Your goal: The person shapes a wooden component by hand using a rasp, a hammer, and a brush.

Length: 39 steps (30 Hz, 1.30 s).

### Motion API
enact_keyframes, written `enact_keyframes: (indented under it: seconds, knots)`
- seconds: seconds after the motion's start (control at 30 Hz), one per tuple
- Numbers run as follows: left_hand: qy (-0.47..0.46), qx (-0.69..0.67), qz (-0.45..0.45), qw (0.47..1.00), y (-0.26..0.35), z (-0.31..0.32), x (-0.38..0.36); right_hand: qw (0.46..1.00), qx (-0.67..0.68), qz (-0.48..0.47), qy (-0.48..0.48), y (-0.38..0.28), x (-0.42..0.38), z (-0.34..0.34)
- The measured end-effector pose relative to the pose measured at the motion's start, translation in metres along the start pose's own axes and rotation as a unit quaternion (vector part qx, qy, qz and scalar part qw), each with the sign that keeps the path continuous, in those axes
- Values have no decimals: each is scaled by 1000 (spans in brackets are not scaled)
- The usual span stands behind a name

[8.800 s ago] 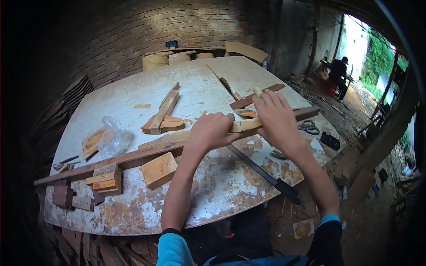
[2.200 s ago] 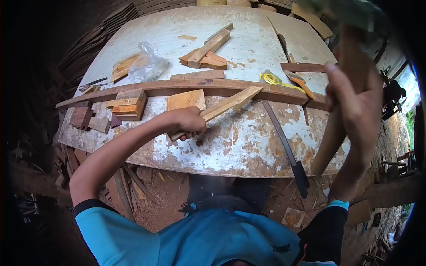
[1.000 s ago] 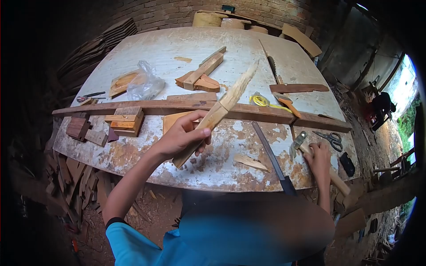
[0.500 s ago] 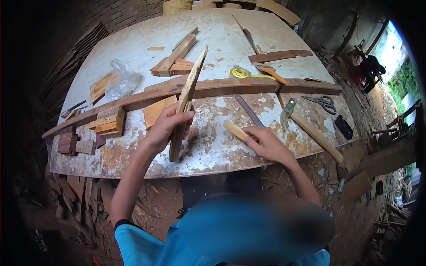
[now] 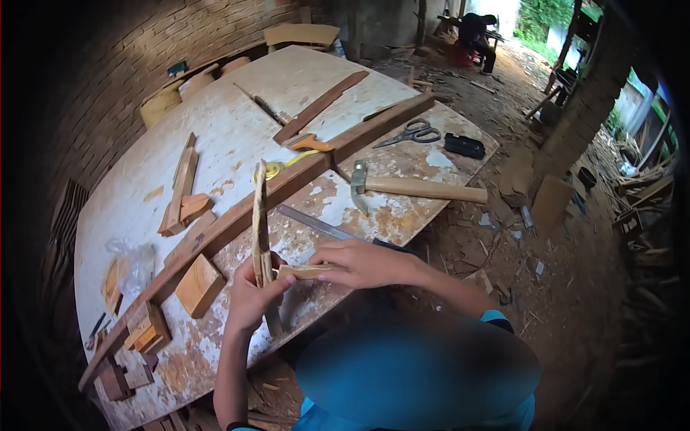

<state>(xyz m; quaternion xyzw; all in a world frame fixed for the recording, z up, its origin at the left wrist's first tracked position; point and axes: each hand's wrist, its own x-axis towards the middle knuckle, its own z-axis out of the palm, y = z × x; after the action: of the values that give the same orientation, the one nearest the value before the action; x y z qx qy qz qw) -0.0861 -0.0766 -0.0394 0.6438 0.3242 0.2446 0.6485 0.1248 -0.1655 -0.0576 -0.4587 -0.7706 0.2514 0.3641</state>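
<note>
My left hand is closed around a long, rough-edged strip of wood, which stands nearly upright over the table's near edge. My right hand grips a short wooden piece between thumb and fingers. That piece lies sideways, its left end at my left thumb and close to the strip. Beyond my hands a long wooden beam crosses the table. A hammer lies past my right hand, and a dark flat metal bar lies just beyond both hands.
Scissors and a black case lie at the right. An orange-handled saw and yellow tape measure are by the beam. Wood blocks and a plastic bag are at left. A person sits far back.
The view has turned to the right. My right hand has brought the short piece leftward to my left hand and the long strip. Both hands keep their holds.
</note>
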Motion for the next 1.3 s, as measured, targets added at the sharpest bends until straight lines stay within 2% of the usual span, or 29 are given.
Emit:
enact_keyframes:
  seconds: [0.07, 0.1, 0.13, 0.2, 0.27, 0.33, 0.43, 0.53, 0.57, 0.67, 0.8, 0.97, 1.1, 1.2, 1.23, 1.3]
  knots:
    - [-26, 6, -8, 1000, -2, 2, 1, 997, -51, -58, 19, -2, -9, -13]
    - [-24, -15, -1, 1000, -1, 5, 1, 990, -137, -8, 10, -16, -14, -20]
    - [-18, -21, 11, 1000, 0, 3, 3, 964, -248, -75, 62, -31, -16, -23]
    - [-6, -40, 35, 999, -2, -4, 9, 853, -456, -203, 151, -62, -20, -28]
    - [37, 12, 23, 999, -12, -21, 22, 806, -438, -344, 201, -93, -27, -21]
    - [61, 10, 22, 998, -11, -27, 25, 711, -404, -525, 236, -102, -24, -12]
    - [77, 25, 25, 996, -21, -38, 23, 707, -318, -597, 205, -106, -22, -7]
    - [88, 48, 20, 995, -22, -38, 17, 721, -328, -589, 160, -90, -10, -7]
    - [97, 60, 22, 993, -22, -39, 15, 757, -299, -561, 152, -84, -8, -3]
    - [79, 102, 65, 990, -23, -42, 24, 808, -296, -494, 128, -56, 3, 5]
    - [98, 30, 53, 993, -2, -33, 32, 861, -340, -378, -17, -26, 7, 12]
    - [71, -42, 65, 995, -13, -39, 46, 876, -381, -219, -198, -11, -4, 23]
    - [102, -88, 69, 988, -21, -49, 48, 898, -324, -232, -187, 2, -2, 27]
    - [116, -107, 70, 985, -24, -60, 41, 885, -312, -279, -205, 0, 5, 28]
    - [118, -113, 66, 984, -24, -62, 38, 864, -347, -293, -219, 0, 2, 28]
    - [123, -131, 54, 982, -27, -66, 38, 840, -338, -387, -176, -2, 0, 18]
